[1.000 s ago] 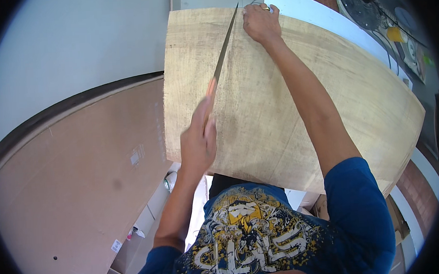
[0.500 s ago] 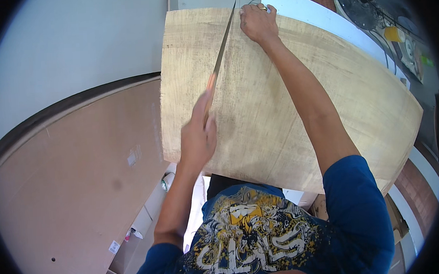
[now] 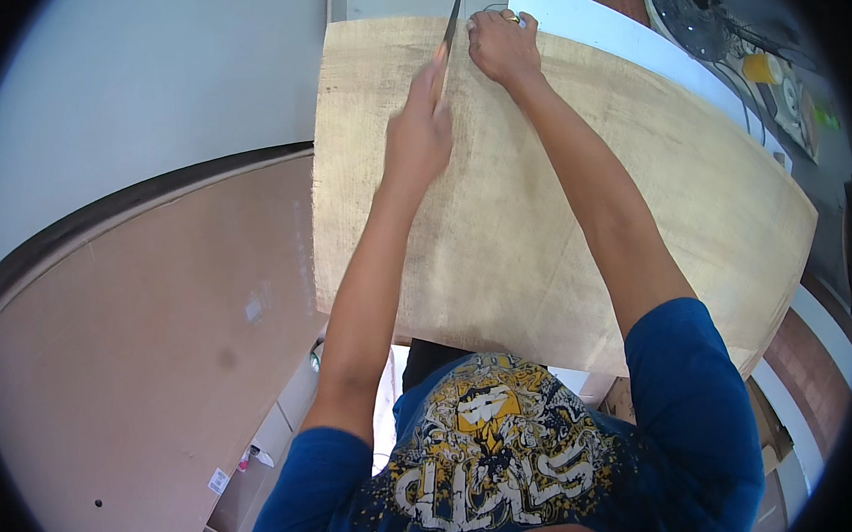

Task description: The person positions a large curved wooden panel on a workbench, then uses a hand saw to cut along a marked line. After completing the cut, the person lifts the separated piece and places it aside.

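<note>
A large, pale wooden board (image 3: 530, 222) lies in front of me, its near edge close to my body. My left hand (image 3: 419, 136) is wrapped round the orange-brown handle of what looks like a handsaw (image 3: 456, 14), seen nearly edge-on. Its thin dark blade points away from me and crosses the board's far edge, left of my other hand. There, my right hand (image 3: 504, 48) rests on the board with its fingers bent over the edge and a ring showing. Whether the blade has cut into the wood cannot be made out.
A white panel (image 3: 616, 39) lies along the board's far right edge. Beyond it stand a black fan (image 3: 687, 11), a yellow cylinder (image 3: 763, 69) and cables. A big brown sheet (image 3: 151, 357) leans at my left by a pale wall (image 3: 167, 97).
My left hand has pushed the handsaw forward, away from me, so the blade reaches further past the far edge. My right hand has stayed in place on the board.
</note>
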Available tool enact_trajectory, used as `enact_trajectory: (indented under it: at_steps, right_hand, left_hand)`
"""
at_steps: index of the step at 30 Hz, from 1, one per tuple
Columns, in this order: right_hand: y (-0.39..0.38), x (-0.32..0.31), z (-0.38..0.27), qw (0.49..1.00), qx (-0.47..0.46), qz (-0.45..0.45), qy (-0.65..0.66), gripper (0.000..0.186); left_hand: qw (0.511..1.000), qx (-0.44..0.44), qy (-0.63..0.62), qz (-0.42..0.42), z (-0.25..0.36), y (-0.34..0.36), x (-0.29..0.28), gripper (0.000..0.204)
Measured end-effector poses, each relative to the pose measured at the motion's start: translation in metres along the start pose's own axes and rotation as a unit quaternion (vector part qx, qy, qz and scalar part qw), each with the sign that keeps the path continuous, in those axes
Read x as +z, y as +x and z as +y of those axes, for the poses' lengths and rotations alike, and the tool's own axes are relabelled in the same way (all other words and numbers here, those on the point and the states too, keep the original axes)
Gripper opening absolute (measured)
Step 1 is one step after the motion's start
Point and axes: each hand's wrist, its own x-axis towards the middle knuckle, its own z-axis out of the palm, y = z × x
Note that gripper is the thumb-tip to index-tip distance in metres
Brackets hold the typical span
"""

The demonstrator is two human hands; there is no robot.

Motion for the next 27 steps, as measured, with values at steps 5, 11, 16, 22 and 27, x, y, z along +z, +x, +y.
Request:
enact_trajectory:
  at_steps: [5,11,16,22,27]
  right_hand:
    - [-0.008,0.003,0.001,1.000,0.000,-0.004,-0.006,0.035]
    - [-0.005,-0.003,-0.007,1.000,-0.012,-0.003,-0.008,0.034]
    - [-0.004,-0.003,-0.011,1.000,-0.008,-0.003,-0.002,0.034]
    - [-0.007,-0.004,-0.001,1.000,0.005,-0.026,-0.011,0.036]
    - [-0.008,0.002,0.002,1.000,0.010,-0.016,-0.011,0.037]
  left_hand:
    - [0.998,-0.048,0.022,-0.035,0.032,-0.133,-0.071,0.057]
    - [1.000,-0.010,0.014,0.000,-0.018,-0.014,-0.004,0.055]
    - [1.000,-0.010,-0.010,0.022,-0.028,0.073,0.030,0.057]
    - [0.997,-0.051,0.030,-0.040,0.009,-0.110,-0.038,0.065]
    - [0.999,-0.035,0.027,-0.027,0.008,-0.143,-0.049,0.067]
